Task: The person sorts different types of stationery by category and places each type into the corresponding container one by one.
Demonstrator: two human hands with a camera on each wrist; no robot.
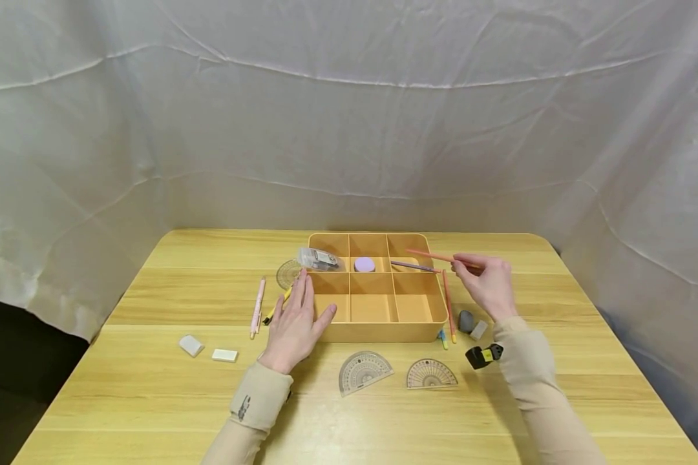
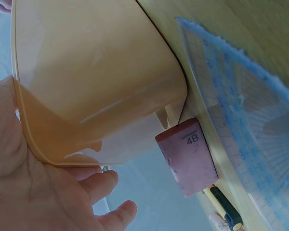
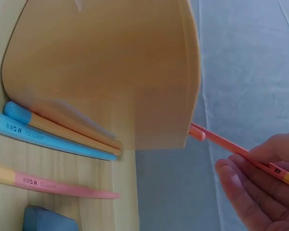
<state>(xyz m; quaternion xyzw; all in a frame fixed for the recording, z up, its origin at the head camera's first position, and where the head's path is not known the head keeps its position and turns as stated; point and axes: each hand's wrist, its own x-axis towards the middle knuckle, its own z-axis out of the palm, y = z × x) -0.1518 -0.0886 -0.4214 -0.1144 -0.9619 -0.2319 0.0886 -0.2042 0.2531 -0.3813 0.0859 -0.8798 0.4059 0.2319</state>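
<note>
A tan six-compartment box (image 1: 384,332) stands on the table. My left hand (image 1: 293,329) rests over its front left corner, fingers straight along the left side and thumb over the rim. My right hand (image 1: 491,284) pinches a slim pink pen (image 1: 436,255), its thin end over the back right compartment. A purple pen (image 1: 415,266) lies at that compartment, its end projecting past the right rim. In the back middle compartment sits a round lilac item (image 1: 364,264). A clear-packaged item (image 1: 320,259) leans across the left rim of the back row.
Two protractors (image 1: 365,372) lie in front of the box, another (image 1: 289,274) to its left. White erasers (image 1: 225,355) and a pink-white pen (image 1: 258,307) are on the left. At the right lie a red pen (image 1: 449,307), grey erasers (image 1: 466,321) and a black-and-yellow sharpener-like item (image 1: 484,356).
</note>
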